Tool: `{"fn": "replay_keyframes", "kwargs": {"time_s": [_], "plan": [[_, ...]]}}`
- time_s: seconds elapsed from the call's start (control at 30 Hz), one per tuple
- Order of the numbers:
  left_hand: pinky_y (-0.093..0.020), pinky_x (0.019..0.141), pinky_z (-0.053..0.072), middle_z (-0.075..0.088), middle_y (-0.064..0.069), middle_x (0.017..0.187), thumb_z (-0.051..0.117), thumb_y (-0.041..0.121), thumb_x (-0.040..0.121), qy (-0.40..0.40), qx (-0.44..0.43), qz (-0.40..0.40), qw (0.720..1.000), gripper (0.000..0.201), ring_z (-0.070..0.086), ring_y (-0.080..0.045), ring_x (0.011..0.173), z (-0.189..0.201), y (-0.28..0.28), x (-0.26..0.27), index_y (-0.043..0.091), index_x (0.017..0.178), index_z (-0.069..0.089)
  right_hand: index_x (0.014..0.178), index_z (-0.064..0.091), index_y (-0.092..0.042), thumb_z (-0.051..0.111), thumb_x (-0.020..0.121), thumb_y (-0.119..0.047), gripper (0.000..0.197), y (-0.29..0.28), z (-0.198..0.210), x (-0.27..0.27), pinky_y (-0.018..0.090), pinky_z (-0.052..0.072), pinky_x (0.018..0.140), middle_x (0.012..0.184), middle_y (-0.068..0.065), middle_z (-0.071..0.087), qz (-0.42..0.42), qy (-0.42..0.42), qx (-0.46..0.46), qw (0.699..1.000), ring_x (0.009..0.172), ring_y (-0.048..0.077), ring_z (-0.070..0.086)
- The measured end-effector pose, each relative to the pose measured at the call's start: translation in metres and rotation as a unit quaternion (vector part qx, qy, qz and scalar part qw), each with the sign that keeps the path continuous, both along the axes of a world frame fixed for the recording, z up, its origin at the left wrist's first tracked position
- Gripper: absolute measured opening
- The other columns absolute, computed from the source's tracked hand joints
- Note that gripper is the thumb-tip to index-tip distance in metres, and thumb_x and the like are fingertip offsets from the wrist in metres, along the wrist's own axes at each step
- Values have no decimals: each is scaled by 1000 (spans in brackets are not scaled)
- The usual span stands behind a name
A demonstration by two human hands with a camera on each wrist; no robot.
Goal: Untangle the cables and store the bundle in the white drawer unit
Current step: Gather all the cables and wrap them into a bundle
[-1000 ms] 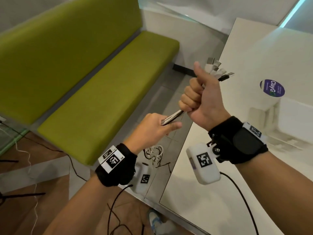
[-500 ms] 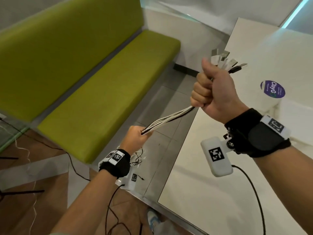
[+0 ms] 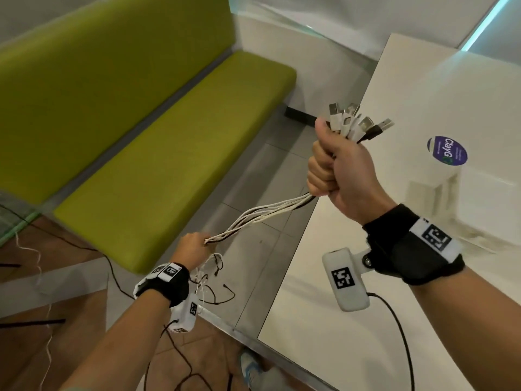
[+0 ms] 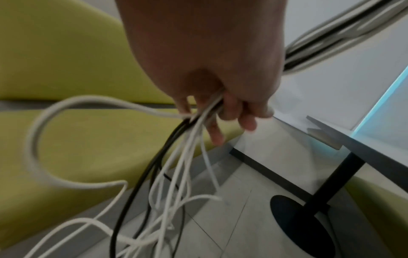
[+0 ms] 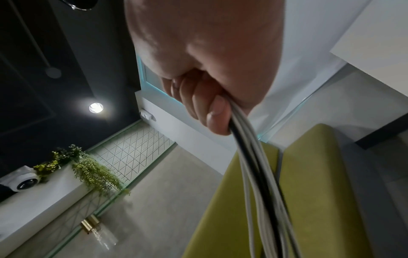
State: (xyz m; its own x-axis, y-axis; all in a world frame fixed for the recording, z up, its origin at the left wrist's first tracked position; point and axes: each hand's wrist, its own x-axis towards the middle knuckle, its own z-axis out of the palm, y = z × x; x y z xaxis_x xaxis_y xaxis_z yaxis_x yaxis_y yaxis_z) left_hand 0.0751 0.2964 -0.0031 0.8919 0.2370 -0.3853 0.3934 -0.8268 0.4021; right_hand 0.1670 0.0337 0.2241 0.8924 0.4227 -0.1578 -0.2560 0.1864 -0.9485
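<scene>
Sliding lower down the cables (image 3: 262,218), left hand (image 3: 191,251) grips them; right hand (image 3: 342,170) clamps plugs, raised higher.

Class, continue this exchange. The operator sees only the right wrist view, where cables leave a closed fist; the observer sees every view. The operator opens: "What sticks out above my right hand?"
Observer: A fan of metal-tipped USB plugs, several white and one black, stands above the right hand.
Operator: Where do the cables go below the fist?
Observer: The bundle of white and black cables slopes down to the left hand, which grips it lower down.
Operator: And past that hand?
Observer: The loose cable tails hang in loops and tangles below the left hand, above the grey tiled floor.
</scene>
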Motion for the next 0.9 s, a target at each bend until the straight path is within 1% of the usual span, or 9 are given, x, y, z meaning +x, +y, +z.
{"fn": "replay_keyframes", "kwargs": {"time_s": [0.07, 0.13, 0.2, 0.27, 0.33, 0.4, 0.5, 0.67, 0.9], "plan": [[-37, 87, 40, 68, -1, 90, 62, 49, 87, 87, 59, -67, 992, 19, 63, -26, 101, 8, -8, 7, 30, 85, 65, 52, 19, -19, 44, 101, -40, 59, 10, -4, -7, 22, 14, 43, 41, -4, 15, 9, -22, 14, 1000, 37, 14, 10], [-49, 111, 25, 58, 4, 132, 73, 51, 77, 162, 39, -124, 978, 56, 47, -23, 130, 20, -12, 14, 38, 128, 54, 52, 21, -20, 43, 102, -37, 58, 21, -5, -10, 21, 15, 43, 42, -5, 16, 37, -45, 23, 998, 37, 14, 11], [-50, 118, 17, 34, 7, 154, 83, 39, 71, 153, -112, -147, 971, 94, 28, -19, 143, 46, -19, 24, 39, 148, 29, 52, 23, -20, 43, 100, -38, 56, 28, -7, -12, 22, 14, 43, 42, -6, 18, 80, -53, 20, 995, 37, 13, 11], [-40, 119, 16, 27, 11, 158, 84, 30, 71, 75, -347, -166, 920, 99, 21, -8, 145, 78, -36, 33, 37, 151, 26, 53, 26, -17, 41, 99, -39, 53, 32, -8, -12, 25, 10, 44, 44, -5, 20, 124, -57, 20, 990, 38, 13, 11], [-30, 118, 20, 36, 11, 154, 82, 27, 73, 19, -489, -185, 852, 89, 27, -2, 143, 107, -59, 40, 27, 149, 35, 57, 35, -13, 38, 99, -38, 49, 33, -8, -10, 30, 7, 44, 48, -1, 25, 162, -54, 26, 985, 38, 12, 15], [-20, 105, 35, 58, 5, 135, 75, 24, 80, 14, -492, -221, 842, 61, 48, 0, 128, 126, -80, 46, 21, 136, 53, 61, 39, -13, 37, 98, -36, 44, 34, -7, -7, 32, 5, 44, 54, 1, 28, 192, -44, 27, 980, 39, 10, 18], [-29, 68, 42, 63, -12, 73, 65, 38, 89, -15, -465, -216, 858, 13, 55, -6, 62, 130, -101, 49, 28, 91, 74, 62, 38, -12, 37, 98, -32, 42, 28, -6, -1, 31, 14, 43, 56, 3, 27, 182, -57, 12, 982, 38, 14, 27], [-33, 55, 22, 37, -1, 57, 64, 48, 86, -140, -409, -125, 893, 33, 29, -21, 54, 114, -109, 47, 22, 67, 67, 71, 53, -13, 49, 96, -29, 30, 12, -16, 14, 36, 45, 74, 70, 5, 52, 78, -108, -64, 989, 76, 26, 56], [-23, 49, 26, 46, 14, 43, 63, 43, 90, -233, -273, -50, 932, 37, 36, -8, 42, 104, -132, 45, 32, 56, 53, 80, 59, -13, 65, 93, -33, 24, 26, -28, -1, 37, 55, 68, 49, -6, 45, -143, -77, -107, 981, 48, 14, 60]]}}
